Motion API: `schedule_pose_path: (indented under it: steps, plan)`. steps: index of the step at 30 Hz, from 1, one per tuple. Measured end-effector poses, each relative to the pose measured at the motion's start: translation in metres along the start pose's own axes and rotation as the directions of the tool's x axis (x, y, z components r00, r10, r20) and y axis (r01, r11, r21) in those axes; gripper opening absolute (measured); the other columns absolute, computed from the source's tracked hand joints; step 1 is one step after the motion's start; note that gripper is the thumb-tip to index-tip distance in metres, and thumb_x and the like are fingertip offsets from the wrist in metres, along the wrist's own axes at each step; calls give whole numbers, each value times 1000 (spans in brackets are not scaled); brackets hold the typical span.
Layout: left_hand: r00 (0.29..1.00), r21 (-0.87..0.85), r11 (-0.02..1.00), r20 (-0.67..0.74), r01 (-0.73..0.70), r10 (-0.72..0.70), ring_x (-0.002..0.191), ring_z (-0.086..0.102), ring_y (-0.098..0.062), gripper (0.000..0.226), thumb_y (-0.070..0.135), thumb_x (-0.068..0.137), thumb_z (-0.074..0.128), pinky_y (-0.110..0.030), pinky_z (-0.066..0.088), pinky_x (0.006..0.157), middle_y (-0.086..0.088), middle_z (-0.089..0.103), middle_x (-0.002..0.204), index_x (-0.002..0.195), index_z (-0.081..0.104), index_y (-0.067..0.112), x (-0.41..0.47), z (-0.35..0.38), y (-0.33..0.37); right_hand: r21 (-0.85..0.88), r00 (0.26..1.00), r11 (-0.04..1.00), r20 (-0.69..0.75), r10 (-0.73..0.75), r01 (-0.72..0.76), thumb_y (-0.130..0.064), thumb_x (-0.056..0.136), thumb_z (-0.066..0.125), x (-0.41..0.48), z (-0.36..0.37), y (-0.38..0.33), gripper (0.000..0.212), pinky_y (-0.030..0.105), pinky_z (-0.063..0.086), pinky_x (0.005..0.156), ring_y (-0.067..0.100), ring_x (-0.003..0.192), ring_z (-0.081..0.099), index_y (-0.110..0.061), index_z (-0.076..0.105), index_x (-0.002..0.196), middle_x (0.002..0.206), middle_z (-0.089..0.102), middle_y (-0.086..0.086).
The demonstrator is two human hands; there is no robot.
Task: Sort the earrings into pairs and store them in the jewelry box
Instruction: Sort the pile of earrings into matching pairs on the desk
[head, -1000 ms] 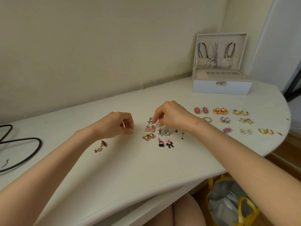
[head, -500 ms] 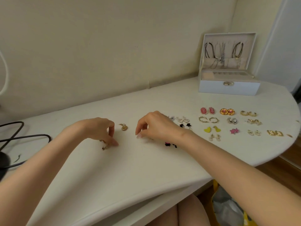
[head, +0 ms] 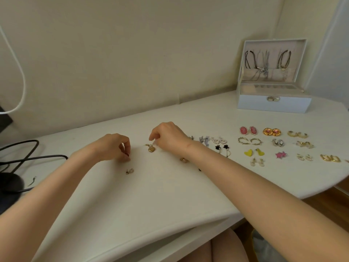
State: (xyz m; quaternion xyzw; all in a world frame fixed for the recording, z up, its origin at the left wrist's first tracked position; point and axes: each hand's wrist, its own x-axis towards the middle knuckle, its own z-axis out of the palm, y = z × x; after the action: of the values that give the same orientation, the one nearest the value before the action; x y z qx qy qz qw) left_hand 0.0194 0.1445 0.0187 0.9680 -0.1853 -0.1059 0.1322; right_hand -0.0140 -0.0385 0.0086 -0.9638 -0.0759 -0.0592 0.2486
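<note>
Earrings (head: 273, 132) paired; hands (head: 113, 146) at strays.

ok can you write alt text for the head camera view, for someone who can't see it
Two bare hands work over a white table: the left hand pinches a small dark earring, and the right hand hovers by a gold earring. To the right lie rows of paired earrings, with an open white jewelry box behind them.

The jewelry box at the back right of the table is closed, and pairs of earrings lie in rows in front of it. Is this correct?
Not quite. The head view shows the jewelry box open, its lid upright with necklaces hanging inside. The rest holds: paired earrings lie in rows on the table before it.
</note>
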Motion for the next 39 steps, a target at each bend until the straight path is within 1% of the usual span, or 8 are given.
schedule_pose_path:
  steps: [6, 13, 18, 23, 26, 30, 35, 39]
  plan:
    - [992, 27, 1000, -124, -9, 12, 67, 48, -12, 24, 27, 76, 74, -21, 34, 52, 3, 54, 77, 73, 51, 20, -9, -9, 0, -3, 997, 998, 55, 56, -55, -18, 74, 77, 18, 16, -4, 24, 28, 46, 78, 25, 101, 61, -9, 70, 95, 107, 67, 9]
    - [979, 129, 991, 205, -27, 1, 59, 60, -4, 31, 44, 71, 75, -23, 44, 66, 6, 68, 73, 77, 55, 21, -31, -4, 11, 36, 996, 999, 87, -5, 2, -10, 76, 70, 13, 9, 0, 13, 24, 42, 68, 20, 88, 60, -6, 71, 89, 96, 68, 7]
    - [987, 104, 991, 148, -81, 65, 56, 54, -3, 22, 30, 79, 71, -18, 40, 56, 9, 61, 64, 70, 52, 23, -29, 8, 11, 376, 995, 922, 58, 80, -96, 1, 80, 58, 11, -11, 6, 15, 26, 58, 64, 21, 63, 67, 5, 70, 89, 82, 69, 16]
    - [989, 118, 984, 90, -132, 122, 62, 47, -2, 21, 26, 86, 62, -15, 35, 52, 13, 53, 70, 69, 50, 26, -30, 11, 18, 678, 983, 719, 176, 43, -153, 3, 86, 56, 3, -25, 12, 15, 24, 59, 69, 20, 70, 66, 6, 67, 94, 80, 66, 13]
    - [990, 100, 986, 47, -136, 132, 65, 46, -2, 15, 26, 86, 60, -12, 35, 51, 12, 52, 74, 74, 52, 25, -29, 12, 23, 705, 984, 697, 179, 5, -132, 5, 82, 63, -1, -28, 14, 17, 22, 58, 69, 18, 69, 65, 7, 67, 98, 81, 66, 15]
    - [987, -161, 974, -22, -159, 157, 67, 54, -12, 13, 17, 83, 66, -22, 43, 60, 3, 65, 76, 73, 57, 16, -25, 11, 28, 663, 982, 738, 188, 0, -127, 3, 78, 70, -5, -29, 16, 16, 20, 56, 62, 14, 60, 65, 2, 69, 94, 73, 66, 9]
    - [983, -558, 814, -10, -158, 183, 54, 58, 0, 10, 5, 83, 66, -7, 37, 45, 4, 70, 68, 83, 56, 9, -28, 9, 46, 661, 975, 735, 224, -1, -151, -3, 78, 72, -13, -37, 23, 14, 23, 58, 64, 16, 60, 67, 1, 69, 91, 72, 68, 10]
    - [978, -677, 723, 19, -140, 207, 54, 59, 0, 13, 4, 87, 61, -5, 35, 42, -1, 67, 73, 99, 61, 9, -28, 8, 57, 701, 976, 695, 218, 3, -159, 3, 78, 69, -22, -44, 33, 12, 24, 58, 69, 20, 68, 69, 4, 68, 91, 75, 68, 13]
